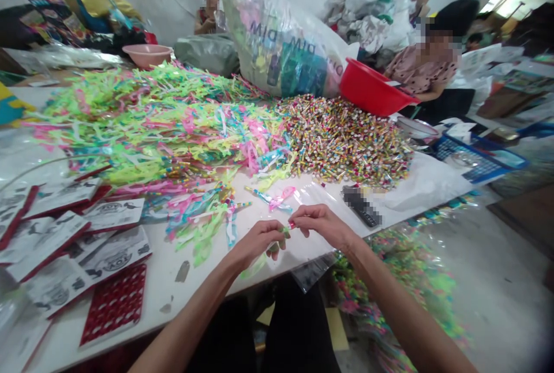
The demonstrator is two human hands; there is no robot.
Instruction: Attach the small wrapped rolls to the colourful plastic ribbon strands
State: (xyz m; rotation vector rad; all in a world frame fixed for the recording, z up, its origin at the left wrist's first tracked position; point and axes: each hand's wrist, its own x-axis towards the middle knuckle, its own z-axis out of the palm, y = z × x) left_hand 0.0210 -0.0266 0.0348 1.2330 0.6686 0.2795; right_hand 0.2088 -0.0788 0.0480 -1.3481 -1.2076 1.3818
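My left hand (262, 240) is closed on a thin green plastic piece (254, 268), part of which hangs below the fingers near the table edge. Its exact shape is mostly hidden. Close against it, the fingertips of my right hand (322, 223) pinch a small pink-red piece (291, 225); its kind is too small to make out. Just beyond both hands lie a blue-banded stick and a pink plastic piece (283, 197) on the white table (255, 217). A clear plastic bag (318, 194) lies flat beside my right hand.
A large heap of green and pink plastic pieces (142, 119) and a pile of small banded tubes (346, 139) cover the far side. Red-backed packets (115, 214) lie left, a blurred dark object (361, 205) right. A red basin (372, 87) stands near a seated person (426, 70).
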